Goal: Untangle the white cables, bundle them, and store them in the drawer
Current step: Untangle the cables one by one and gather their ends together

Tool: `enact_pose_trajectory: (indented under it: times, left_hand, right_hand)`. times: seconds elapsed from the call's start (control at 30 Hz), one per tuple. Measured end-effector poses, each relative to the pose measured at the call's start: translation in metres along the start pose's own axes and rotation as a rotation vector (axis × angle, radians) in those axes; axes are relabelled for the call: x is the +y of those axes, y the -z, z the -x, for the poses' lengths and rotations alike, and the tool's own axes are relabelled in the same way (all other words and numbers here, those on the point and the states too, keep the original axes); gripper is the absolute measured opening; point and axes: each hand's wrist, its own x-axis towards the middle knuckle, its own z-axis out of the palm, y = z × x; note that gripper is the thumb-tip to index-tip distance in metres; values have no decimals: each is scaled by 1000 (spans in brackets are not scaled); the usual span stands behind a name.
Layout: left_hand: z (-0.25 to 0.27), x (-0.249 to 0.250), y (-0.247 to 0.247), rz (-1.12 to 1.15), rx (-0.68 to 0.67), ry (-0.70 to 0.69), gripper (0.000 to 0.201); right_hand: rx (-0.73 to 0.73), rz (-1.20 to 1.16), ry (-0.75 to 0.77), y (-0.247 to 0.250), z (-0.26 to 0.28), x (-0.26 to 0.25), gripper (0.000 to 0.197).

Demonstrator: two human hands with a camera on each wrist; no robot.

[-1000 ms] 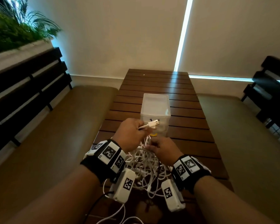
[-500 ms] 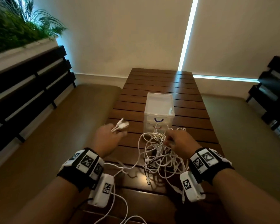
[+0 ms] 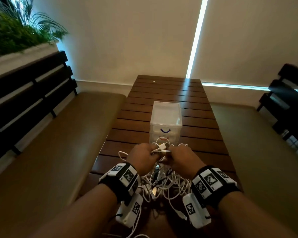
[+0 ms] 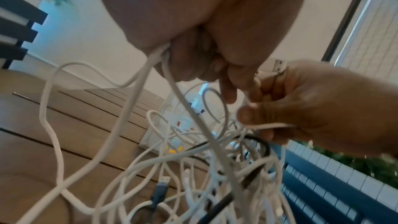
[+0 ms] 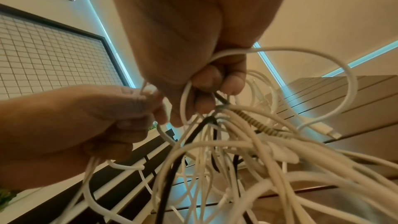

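Both hands (image 3: 163, 158) fisted, side by side.

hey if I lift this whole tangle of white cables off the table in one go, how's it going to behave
Probably floppy: the white cables sag in loose loops below both hands. It will likely rise as one clump, since strands cross everywhere and a black cable is caught among them. Loose plug ends may dangle and snag on the slatted table.

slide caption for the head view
Both hands, left and right, grip tangled white cables before a clear plastic drawer unit.
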Motion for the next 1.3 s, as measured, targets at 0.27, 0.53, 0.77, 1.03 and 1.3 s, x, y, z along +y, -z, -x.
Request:
enact_pose_trajectory:
  times: [0.27, 0.53, 0.77, 1.03, 1.3]
  left_hand:
    - [0, 13, 22, 508, 76, 60, 19]
    - [-5, 8, 10, 23, -85, 15, 6]
    - [-6, 8, 18, 439, 30, 125, 12]
    - [-1, 13, 21, 442, -22, 109, 18]
    - [-1, -7, 40, 297, 55, 154, 14]
  right_hand:
    - [9, -50, 30, -3, -4, 6, 13]
    - [-50, -3, -38, -5, -5, 6, 24]
    - [-18, -160, -258, -12, -7, 17, 34]
    - [99, -277, -72, -22, -1, 5, 31]
    - [199, -166, -401, -7, -1, 32, 23]
